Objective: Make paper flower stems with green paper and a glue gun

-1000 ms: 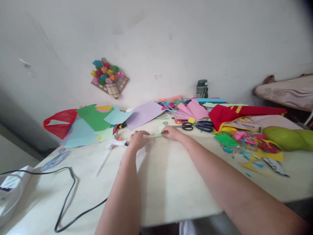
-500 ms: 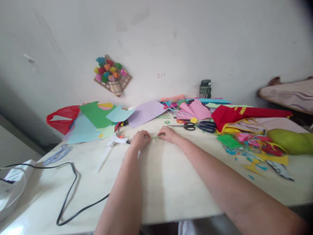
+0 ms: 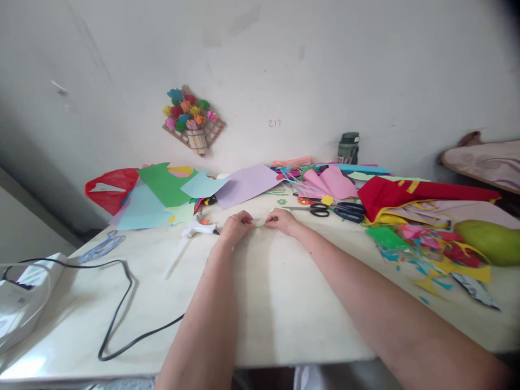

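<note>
Between my hands stretches a thin pale green strip (image 3: 259, 224), probably paper, low over the table. My left hand (image 3: 237, 226) is closed in a pinch on its left end. At the other end my right hand (image 3: 281, 221) pinches it as well, fingertips together. The fingers cover much of the strip. Just left of my left hand lies a white glue gun (image 3: 199, 229). Beyond my right hand are black-handled scissors (image 3: 319, 210), a second pair with dark blue handles (image 3: 350, 211) and a small green paper flower (image 3: 281, 201).
Coloured paper sheets (image 3: 247, 185) lie along the wall. Paper scraps (image 3: 430, 249), a red cloth (image 3: 406, 190) and a green fruit (image 3: 485, 241) are at the right. A black cord (image 3: 117, 309) and a power strip (image 3: 30, 292) are at the left. A bottle (image 3: 348, 148) stands behind.
The view has shifted slightly, so most things appear a little further right. Both hands keep their pinch on the strip, with the fingers slightly re-bent.
</note>
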The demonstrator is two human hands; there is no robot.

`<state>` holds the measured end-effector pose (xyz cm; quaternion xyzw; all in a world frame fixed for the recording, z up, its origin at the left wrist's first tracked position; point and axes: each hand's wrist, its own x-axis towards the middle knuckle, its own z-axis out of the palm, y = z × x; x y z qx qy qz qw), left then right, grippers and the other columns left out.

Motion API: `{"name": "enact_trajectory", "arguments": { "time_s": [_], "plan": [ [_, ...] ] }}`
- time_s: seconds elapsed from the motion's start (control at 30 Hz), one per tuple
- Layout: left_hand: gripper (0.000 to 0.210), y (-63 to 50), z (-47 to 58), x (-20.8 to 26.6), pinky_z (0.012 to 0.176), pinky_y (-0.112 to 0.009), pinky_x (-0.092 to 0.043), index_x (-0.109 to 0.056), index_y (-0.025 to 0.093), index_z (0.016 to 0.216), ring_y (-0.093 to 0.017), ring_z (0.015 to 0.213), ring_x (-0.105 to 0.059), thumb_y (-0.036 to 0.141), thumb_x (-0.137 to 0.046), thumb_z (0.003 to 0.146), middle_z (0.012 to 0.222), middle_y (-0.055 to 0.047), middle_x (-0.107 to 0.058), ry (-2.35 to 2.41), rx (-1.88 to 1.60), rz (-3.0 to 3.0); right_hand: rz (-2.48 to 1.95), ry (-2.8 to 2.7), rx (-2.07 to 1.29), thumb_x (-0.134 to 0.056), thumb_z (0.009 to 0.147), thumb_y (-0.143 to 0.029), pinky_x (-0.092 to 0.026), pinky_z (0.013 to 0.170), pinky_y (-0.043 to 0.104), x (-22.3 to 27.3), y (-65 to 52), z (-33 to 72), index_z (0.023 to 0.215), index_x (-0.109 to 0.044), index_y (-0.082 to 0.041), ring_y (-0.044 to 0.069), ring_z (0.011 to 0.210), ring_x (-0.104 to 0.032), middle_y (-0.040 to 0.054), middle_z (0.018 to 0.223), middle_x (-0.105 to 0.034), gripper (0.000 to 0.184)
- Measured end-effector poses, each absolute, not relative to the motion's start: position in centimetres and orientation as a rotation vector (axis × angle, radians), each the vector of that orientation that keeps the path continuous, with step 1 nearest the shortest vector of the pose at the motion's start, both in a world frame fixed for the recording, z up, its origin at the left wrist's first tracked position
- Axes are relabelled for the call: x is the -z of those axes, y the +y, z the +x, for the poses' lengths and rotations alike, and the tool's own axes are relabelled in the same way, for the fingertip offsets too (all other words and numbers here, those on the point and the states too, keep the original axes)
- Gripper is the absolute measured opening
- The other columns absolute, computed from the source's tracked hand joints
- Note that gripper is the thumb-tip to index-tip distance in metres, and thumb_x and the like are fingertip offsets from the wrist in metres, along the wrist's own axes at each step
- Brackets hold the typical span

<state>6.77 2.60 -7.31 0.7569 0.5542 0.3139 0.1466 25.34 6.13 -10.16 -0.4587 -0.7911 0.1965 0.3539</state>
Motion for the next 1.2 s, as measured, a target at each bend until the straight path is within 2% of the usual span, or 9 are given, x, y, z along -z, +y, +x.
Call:
{"name": "enact_trajectory", "arguments": {
  "time_s": [0.17, 0.53, 0.8, 1.2],
  "plan": [
    [0.011, 2.4, 6.9, 7.1, 0.070, -0.024, -0.042, -0.062, 0.019, 0.070, -0.014, 0.073, -0.054, 0.027, -0.058, 0.063, 0.076, -0.001, -0.062, 1.622, -0.846, 2.221, -1.178, -2.045, -0.506, -0.066, 0.061, -0.022, -0.038, 0.061, 0.021, 10.6, 6.5, 25.3, 0.067, -0.067, -0.018, 0.010, 0.065, -0.052, -0.0004, 0.068, -0.057, 0.007],
    [0.007, 2.5, 6.9, 7.3, 0.074, -0.025, -0.042, -0.063, 0.019, 0.067, -0.015, 0.079, -0.055, 0.022, -0.058, 0.063, 0.081, -0.002, -0.060, 1.611, -0.846, 2.261, -1.208, -2.069, -0.430, -0.066, 0.062, -0.028, -0.037, 0.058, 0.020, 10.9, 6.8, 25.1, 0.066, -0.067, -0.019, 0.010, 0.063, -0.050, 0.0002, 0.069, -0.058, 0.010],
    [0.008, 2.5, 6.9, 7.5, 0.072, -0.024, -0.042, -0.062, 0.018, 0.067, -0.014, 0.076, -0.054, 0.025, -0.059, 0.064, 0.080, -0.003, -0.059, 1.584, -0.861, 2.298, -1.259, -2.049, -0.440, -0.065, 0.063, -0.030, -0.035, 0.055, 0.020, 10.6, 6.4, 25.0, 0.065, -0.066, -0.018, 0.010, 0.062, -0.050, 0.0009, 0.071, -0.057, 0.012],
    [0.010, 3.1, 6.6, 8.1, 0.082, -0.030, -0.039, -0.063, 0.021, 0.072, -0.017, 0.084, -0.051, 0.028, -0.061, 0.065, 0.082, -0.002, -0.061, 1.603, -0.882, 2.512, -1.286, -2.032, -0.445, -0.065, 0.062, -0.031, -0.034, 0.054, 0.019, 10.5, 6.4, 24.9, 0.064, -0.066, -0.017, 0.009, 0.061, -0.049, 0.0009, 0.071, -0.057, 0.015]
  ]
}}
